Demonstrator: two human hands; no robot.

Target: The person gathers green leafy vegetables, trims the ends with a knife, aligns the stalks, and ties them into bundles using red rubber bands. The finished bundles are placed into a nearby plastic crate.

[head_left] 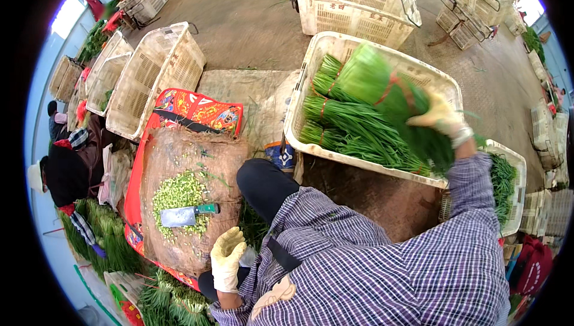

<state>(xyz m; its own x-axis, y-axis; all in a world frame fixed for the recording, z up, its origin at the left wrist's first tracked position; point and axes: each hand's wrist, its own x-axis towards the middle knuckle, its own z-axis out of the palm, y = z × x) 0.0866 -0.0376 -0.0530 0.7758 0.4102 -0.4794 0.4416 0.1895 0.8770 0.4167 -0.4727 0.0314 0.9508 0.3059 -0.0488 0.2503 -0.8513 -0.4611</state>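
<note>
My right hand (441, 116), in a pale yellow glove, grips a bundle of chives (382, 87) tied with red bands. The bundle is blurred and tilted above a cream plastic crate (292, 124). More banded chives (344, 116) lie inside that crate. Near my lap, my left hand (227, 257) is gloved too, its fingers loosely curled and apart, holding nothing that I can see. Beyond it, a cleaver (179, 215) with a green handle rests on a brown chopping board (161, 146). Chopped pale green stem ends (179, 189) are heaped around the blade.
A red patterned cloth (200, 110) shows along the board's edge. Tall cream crates (152, 75) stand at left, and another crate (359, 12) is farther ahead. Loose greens fill a crate (503, 191) at right. A person (69, 170) sits at far left beside piled greens (110, 230).
</note>
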